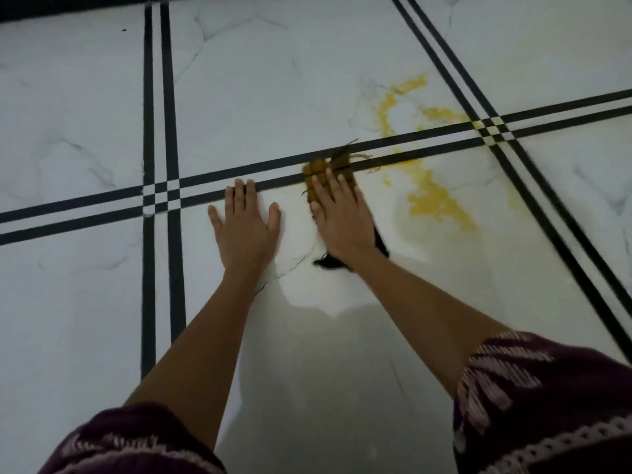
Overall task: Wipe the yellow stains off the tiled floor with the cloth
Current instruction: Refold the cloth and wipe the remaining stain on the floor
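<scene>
A dark, frayed cloth (323, 171), stained yellow-brown at its far end, lies on the white marbled tiled floor (273, 80) across a pair of black grout lines. My right hand (342, 220) presses flat on top of it with fingers spread, and the cloth's dark end shows below the wrist. My left hand (244, 227) rests palm down on the bare tile just left of the cloth, holding nothing. Yellow stains spread to the right of the cloth: a thick patch (437, 200) on the near tile and a thinner ring-shaped smear (393, 100) on the far tile.
Double black lines (160, 97) cross the floor into large square tiles. A dark wall base (68, 5) runs along the far edge. Maroon patterned sleeves (547, 405) fill the lower corners. A wet, smeared sheen covers the tile near my right forearm.
</scene>
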